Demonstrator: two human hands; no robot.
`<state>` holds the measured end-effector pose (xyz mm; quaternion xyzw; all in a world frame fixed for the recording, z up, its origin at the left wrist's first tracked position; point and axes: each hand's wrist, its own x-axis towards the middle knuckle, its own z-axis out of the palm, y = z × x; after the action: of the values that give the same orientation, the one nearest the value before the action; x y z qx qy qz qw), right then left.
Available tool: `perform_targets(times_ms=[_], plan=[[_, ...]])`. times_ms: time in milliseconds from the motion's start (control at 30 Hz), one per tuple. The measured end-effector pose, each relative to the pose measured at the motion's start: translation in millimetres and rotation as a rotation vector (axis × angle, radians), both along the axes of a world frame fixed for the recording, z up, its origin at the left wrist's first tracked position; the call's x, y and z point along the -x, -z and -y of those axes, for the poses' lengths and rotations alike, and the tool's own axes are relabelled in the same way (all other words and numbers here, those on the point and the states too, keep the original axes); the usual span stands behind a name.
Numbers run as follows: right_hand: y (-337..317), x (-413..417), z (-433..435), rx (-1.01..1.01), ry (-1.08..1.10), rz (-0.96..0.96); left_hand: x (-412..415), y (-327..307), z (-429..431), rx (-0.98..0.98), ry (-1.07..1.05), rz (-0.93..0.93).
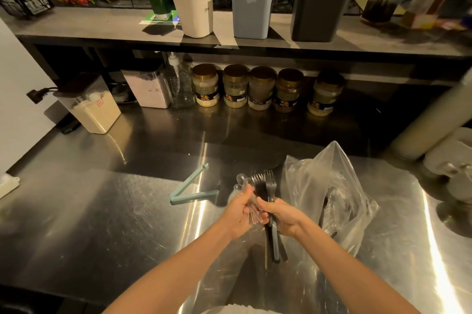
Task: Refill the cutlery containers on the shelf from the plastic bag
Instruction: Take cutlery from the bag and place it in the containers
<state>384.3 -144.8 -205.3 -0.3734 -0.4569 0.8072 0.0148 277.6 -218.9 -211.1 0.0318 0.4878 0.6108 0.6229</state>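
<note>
Two bundles in hand; single view, head camera.

- Left grip (238,209): fingers curled round clear spoons (242,182), bowls up.
- Right grip (283,216): curled round dark forks (265,183), tines up, handles hanging below the fist.
- The bundles touch between the grips, above the desk (102,211) and just left of the bag (332,186). The bag lies open and crumpled, with dark pieces showing inside.
- A clip (189,191) lies open on the desk, left of the hands.
- On the shelf (76,24) beyond stand a white container (194,12), a blue one (251,4) and a dark one (321,4). Blue and dark show cutlery at the rim; the white one's inside is hidden.

Judgement: the step is sorting spoons from forks. Part the bundles fully, square the handles against the desk, keep the heads one way, and put one kind in each container. The slick spoons may slip from a loose hold.
</note>
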Motion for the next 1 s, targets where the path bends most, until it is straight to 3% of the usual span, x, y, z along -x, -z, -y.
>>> perform_targets(times_ms=[100, 233, 500, 833, 1000], plan=[[-3.5, -0.6, -0.7, -0.034, 0.000, 0.027, 0.0, -0.5, -1.2, 0.032, -0.021, -0.047], [-3.4, -0.1, -2.3, 0.095, 0.082, -0.041, -1.0, -3.9, -12.6, 0.156, -0.038, -0.189], [-1.3, 7.3, -8.8, 0.161, 0.156, -0.024, 1.4, -6.0, -31.5, 0.283, 0.033, -0.444], [3.0, 18.0, -10.7, 0.104, 0.348, -0.016, 7.0, -6.9, -35.5, 0.247, -0.209, -0.288], [1.3, 13.3, -15.3, 0.165, 0.288, -0.003, 9.6, -9.5, -34.0, 0.206, -0.203, -0.309]])
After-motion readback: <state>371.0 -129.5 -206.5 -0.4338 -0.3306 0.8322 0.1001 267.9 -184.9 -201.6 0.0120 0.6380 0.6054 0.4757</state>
